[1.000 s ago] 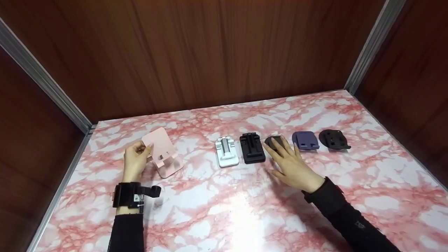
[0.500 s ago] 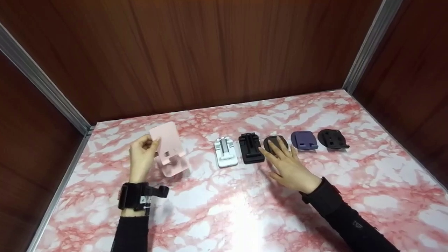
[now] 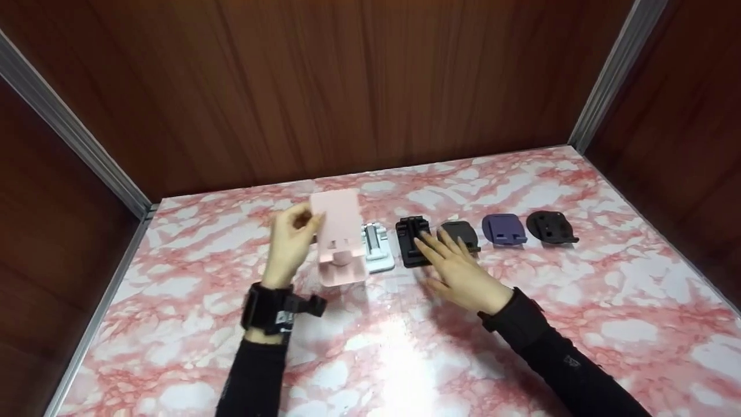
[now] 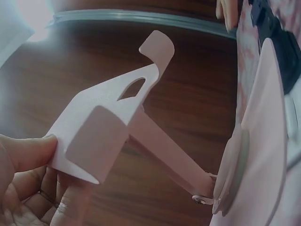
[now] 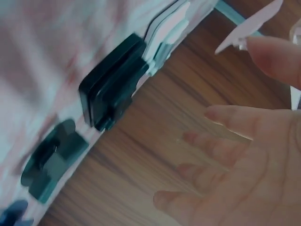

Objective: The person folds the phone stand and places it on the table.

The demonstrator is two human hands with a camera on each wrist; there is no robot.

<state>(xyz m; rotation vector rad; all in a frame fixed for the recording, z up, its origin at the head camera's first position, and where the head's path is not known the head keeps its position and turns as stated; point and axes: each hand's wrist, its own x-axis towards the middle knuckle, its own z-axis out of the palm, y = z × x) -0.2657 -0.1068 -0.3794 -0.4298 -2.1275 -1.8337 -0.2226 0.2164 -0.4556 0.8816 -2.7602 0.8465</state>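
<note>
A pink phone stand [image 3: 337, 217] is pinched at the left edge of its plate by my left hand [image 3: 289, 243]. In the left wrist view, its hooked plate [image 4: 99, 103] joins a wide base [image 4: 263, 146] through a hinged arm [image 4: 169, 155]. From the head view it overlaps part of a white folded phone stand [image 3: 379, 255]. My right hand [image 3: 463, 281], fingers spread, hovers by a black folded phone stand [image 3: 408, 249] and a dark round one [image 3: 466, 231]. The right wrist view shows that palm [image 5: 254, 174] holding nothing, apart from the stands.
Further right in the row lie a purple phone stand [image 3: 503, 226] and a black round phone stand [image 3: 549, 225]. The pink-and-white marbled table [image 3: 359, 359] meets a brown wood-grain panel [image 3: 370, 87] behind, with side panels left and right.
My left hand has carried the pink phone stand up and to the right, from the table's left side to beside the white one. The right hand has shifted slightly left, toward the black folded stand.
</note>
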